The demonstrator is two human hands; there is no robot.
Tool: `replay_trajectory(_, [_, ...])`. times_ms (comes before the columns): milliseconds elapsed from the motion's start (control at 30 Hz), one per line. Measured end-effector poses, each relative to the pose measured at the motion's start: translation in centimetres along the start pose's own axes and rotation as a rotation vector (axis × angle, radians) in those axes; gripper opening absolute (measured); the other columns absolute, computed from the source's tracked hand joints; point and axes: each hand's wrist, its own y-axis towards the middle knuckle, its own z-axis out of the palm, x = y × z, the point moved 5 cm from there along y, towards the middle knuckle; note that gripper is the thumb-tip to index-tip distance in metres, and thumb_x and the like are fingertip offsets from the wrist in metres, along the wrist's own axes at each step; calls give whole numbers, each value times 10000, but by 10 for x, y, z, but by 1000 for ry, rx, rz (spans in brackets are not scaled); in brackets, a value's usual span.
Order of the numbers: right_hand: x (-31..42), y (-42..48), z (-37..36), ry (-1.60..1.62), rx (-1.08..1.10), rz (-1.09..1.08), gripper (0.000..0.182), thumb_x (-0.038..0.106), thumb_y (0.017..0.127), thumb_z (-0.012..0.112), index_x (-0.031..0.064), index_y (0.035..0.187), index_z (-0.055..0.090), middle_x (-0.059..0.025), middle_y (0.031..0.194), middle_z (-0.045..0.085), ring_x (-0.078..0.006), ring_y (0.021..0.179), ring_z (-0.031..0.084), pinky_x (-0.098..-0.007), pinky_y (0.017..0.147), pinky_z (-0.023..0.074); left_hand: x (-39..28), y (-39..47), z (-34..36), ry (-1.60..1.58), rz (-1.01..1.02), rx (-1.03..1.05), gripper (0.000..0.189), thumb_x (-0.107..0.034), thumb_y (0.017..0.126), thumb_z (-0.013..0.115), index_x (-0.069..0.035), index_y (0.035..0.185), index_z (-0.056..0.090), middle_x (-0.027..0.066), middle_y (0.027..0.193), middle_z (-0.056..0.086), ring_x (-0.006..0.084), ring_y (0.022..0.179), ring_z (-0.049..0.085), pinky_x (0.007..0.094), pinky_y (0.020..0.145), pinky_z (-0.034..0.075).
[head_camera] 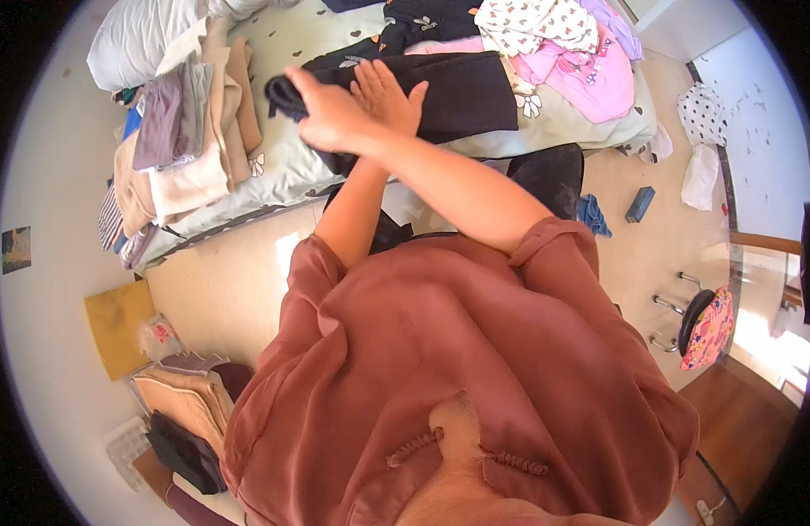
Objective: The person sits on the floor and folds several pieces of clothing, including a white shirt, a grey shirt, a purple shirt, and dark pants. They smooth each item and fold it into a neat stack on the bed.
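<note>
A folded black garment (470, 92) lies across the bed in front of me. My forearms cross over its near edge. My left hand (390, 98) rests flat on the cloth with its fingers spread. My right hand (336, 115) reaches over the left wrist to the garment's left end. There a bunched black fold (283, 95) sits between its thumb and fingers; this hand is slightly blurred. Behind the garment lies another black garment (431, 26) with a pale printed mark, partly covered.
Stacked folded clothes (191, 131) stand on the bed's left side beside a grey-white bedding bundle (141, 43). Pink clothing (576, 75) heaps at the right. A black chair (546, 174) stands against the bed. On the floor are a blue box (639, 204) and a stool (707, 329).
</note>
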Motion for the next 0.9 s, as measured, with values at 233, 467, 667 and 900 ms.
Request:
replay_trajectory(233, [18,-2,-39,46,-90,134,769,19,731,586,93,1468,377,-259,1319,567,-401,1221,551,-401,1018,438,47,-9,49,124,63,32,969,-695,914,420,40,1518,232,235,1579,240,372,1480,173,465,1207,91])
replay_trajectory(467, [-55,6,-90,519,-204,-140,813,8,682,654,-1,1453,394,-131,1291,584,-224,1137,590,-314,994,446,9,-17,18,-356,42,136,730,-449,924,576,-18,1472,361,173,1545,350,328,1410,350,437,1170,242])
replay_trajectory(667, [-160,-52,-180,640,-361,11,804,-81,733,593,31,1495,360,-97,1438,470,-201,1300,472,-298,1095,353,-55,-66,-18,-79,323,287,505,-360,861,687,-42,1246,615,205,1313,571,366,1231,522,470,1057,379])
replay_trajectory(900, [-238,-83,-201,352,-471,331,837,44,778,667,84,1529,301,-215,1533,348,-335,1407,359,-379,1100,337,-88,-98,-67,-525,581,243,282,-181,767,735,-28,997,679,167,1075,649,348,1041,612,443,921,480])
